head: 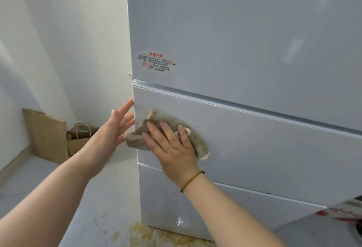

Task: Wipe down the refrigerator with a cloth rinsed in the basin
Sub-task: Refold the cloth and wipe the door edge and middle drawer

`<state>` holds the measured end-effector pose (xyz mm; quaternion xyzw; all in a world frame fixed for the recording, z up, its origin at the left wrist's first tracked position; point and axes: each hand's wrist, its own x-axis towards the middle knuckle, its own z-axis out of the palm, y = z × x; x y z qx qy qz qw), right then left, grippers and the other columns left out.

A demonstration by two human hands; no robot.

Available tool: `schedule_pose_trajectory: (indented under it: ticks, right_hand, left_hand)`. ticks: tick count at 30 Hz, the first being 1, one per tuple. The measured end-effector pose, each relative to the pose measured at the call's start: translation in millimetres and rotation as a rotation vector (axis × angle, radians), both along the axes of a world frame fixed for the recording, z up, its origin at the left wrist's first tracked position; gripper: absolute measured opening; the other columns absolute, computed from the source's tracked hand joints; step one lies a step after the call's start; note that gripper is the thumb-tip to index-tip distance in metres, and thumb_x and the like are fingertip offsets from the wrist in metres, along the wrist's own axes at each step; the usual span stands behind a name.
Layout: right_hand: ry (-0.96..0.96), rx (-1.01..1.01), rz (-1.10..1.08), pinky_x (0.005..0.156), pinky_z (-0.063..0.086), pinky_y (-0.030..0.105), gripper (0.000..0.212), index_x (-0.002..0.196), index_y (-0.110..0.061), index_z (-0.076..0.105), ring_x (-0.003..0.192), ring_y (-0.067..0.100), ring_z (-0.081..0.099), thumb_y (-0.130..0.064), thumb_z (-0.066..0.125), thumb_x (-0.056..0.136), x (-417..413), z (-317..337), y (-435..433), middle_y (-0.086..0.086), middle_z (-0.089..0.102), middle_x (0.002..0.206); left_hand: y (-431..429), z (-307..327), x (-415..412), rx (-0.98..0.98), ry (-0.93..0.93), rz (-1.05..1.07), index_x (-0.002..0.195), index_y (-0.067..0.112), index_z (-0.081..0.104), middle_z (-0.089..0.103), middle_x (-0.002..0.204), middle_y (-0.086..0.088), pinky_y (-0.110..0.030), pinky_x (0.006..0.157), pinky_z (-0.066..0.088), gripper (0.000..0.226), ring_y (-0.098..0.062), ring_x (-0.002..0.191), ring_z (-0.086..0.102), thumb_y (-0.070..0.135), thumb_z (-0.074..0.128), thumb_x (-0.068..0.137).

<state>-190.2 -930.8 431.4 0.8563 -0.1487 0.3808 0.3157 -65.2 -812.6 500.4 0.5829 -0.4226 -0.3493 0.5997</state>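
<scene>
Grey-brown and damp-looking, the cloth (198,142) lies bunched against the front of the refrigerator (254,31), on the middle drawer panel (274,148) close to its left edge. My right hand (170,148) lies flat on top of it, fingers straight and spread, pressing it to the panel rather than gripping it; one end of the cloth sticks out past my fingertips over the corner, the other curls down beside my thumb. A thin beaded bracelet (192,180) sits on that wrist. My left hand (113,127) is just beside, also flat with fingers straight and spread, holding nothing, its fingertips at the left corner edge of the same panel; I cannot tell whether they press on it.

Above the drawer, the large upper door carries an oval sticker (156,61) with red print near its lower left corner. The bottom panel (205,207) is dotted with dark specks. Yellowish stains (145,234) spread over the floor at the refrigerator's foot. Brown paper bags (47,135) lean in the corner against the white wall (58,40).
</scene>
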Motion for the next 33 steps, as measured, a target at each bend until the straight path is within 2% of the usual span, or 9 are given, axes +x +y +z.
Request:
schedule_pose_trajectory:
  ticks: [5, 8, 12, 16, 20, 23, 26, 30, 33]
  right_hand:
    - [0.46, -0.05, -0.019, 0.116, -0.003, 0.037, 0.067, 0.101, -0.027, 0.071, 0.122, 0.011, 0.038, -0.003, 0.009, 0.096, -8, -46, 5, -0.012, 0.061, 0.124]
    - [0.495, -0.088, 0.028, 0.115, 0.0, 0.038, 0.061, 0.09, -0.029, 0.074, 0.117, 0.006, 0.05, -0.006, 0.018, 0.092, -14, -34, 2, -0.013, 0.063, 0.119]
    - [0.233, -0.098, 0.042, 0.113, 0.001, 0.044, 0.056, 0.109, -0.02, 0.058, 0.121, 0.015, 0.039, -0.004, 0.006, 0.097, -25, 14, -4, -0.007, 0.063, 0.122]
    - [-0.074, -0.072, 0.08, 0.114, 0.007, 0.041, 0.036, 0.111, -0.018, 0.051, 0.129, 0.023, 0.034, -0.005, 0.02, 0.097, -13, 58, -3, -0.003, 0.06, 0.126]
    - [-0.152, -0.079, 0.061, 0.116, 0.004, 0.038, 0.038, 0.122, -0.018, 0.046, 0.141, 0.021, 0.009, -0.006, 0.021, 0.097, 4, 49, -1, -0.004, 0.046, 0.137]
    - [-0.01, -0.154, 0.045, 0.115, 0.006, 0.037, 0.04, 0.123, -0.018, 0.044, 0.132, 0.022, 0.018, -0.006, 0.017, 0.096, 7, 26, -4, -0.007, 0.052, 0.133]
    - [0.198, -0.143, 0.004, 0.116, 0.002, 0.037, 0.044, 0.122, -0.016, 0.043, 0.128, 0.022, 0.031, -0.004, 0.011, 0.094, 6, -11, 0, -0.008, 0.058, 0.128]
    - [0.597, -0.077, -0.104, 0.116, -0.005, 0.036, 0.066, 0.119, -0.018, 0.054, 0.122, 0.013, 0.035, 0.003, -0.002, 0.091, -5, -62, 6, -0.01, 0.061, 0.124]
    - [0.766, -0.071, -0.091, 0.115, -0.002, 0.035, 0.086, 0.104, -0.026, 0.071, 0.121, 0.011, 0.039, 0.005, -0.009, 0.091, -16, -73, 3, -0.014, 0.062, 0.12]
  left_hand:
    - [3, 3, 5, 0.023, -0.108, -0.004, 0.111, 0.072, 0.035, 0.055, 0.117, 0.037, -0.022, 0.096, 0.023, 0.067, 0.014, 0.114, 0.048, 0.096, 0.028, 0.049]
    - [6, 2, 4, 0.038, -0.093, -0.025, 0.115, 0.068, 0.032, 0.053, 0.122, 0.034, -0.025, 0.102, 0.021, 0.072, 0.012, 0.118, 0.045, 0.096, 0.031, 0.049]
    - [10, 9, -3, 0.04, -0.06, -0.03, 0.114, 0.063, 0.033, 0.049, 0.123, 0.032, -0.023, 0.104, 0.024, 0.06, 0.015, 0.116, 0.044, 0.088, 0.032, 0.059]
    - [8, 10, -1, 0.077, -0.019, -0.014, 0.116, 0.056, 0.032, 0.048, 0.114, 0.03, -0.018, 0.099, 0.027, 0.029, 0.014, 0.11, 0.044, 0.059, 0.022, 0.09]
    - [8, 7, 6, 0.066, -0.033, -0.04, 0.11, 0.058, 0.04, 0.05, 0.119, 0.026, -0.015, 0.099, 0.03, 0.037, 0.0, 0.12, 0.045, 0.066, 0.024, 0.078]
    - [5, 15, 23, 0.048, -0.038, -0.061, 0.113, 0.041, 0.049, 0.059, 0.121, 0.01, -0.026, 0.104, 0.033, 0.067, -0.005, 0.115, 0.055, 0.082, 0.032, 0.062]
    - [3, 24, 31, 0.054, -0.142, -0.101, 0.113, 0.035, 0.05, 0.064, 0.117, 0.012, -0.015, 0.093, 0.038, 0.086, -0.001, 0.109, 0.059, 0.093, 0.035, 0.051]
    - [6, 13, 13, 0.056, -0.135, -0.034, 0.112, 0.05, 0.043, 0.057, 0.117, 0.031, -0.013, 0.09, 0.035, 0.047, 0.012, 0.11, 0.051, 0.073, 0.027, 0.074]
    - [6, 6, 2, 0.016, -0.108, 0.057, 0.111, 0.056, 0.039, 0.047, 0.121, 0.034, -0.012, 0.093, 0.032, 0.042, 0.012, 0.115, 0.046, 0.069, 0.03, 0.071]
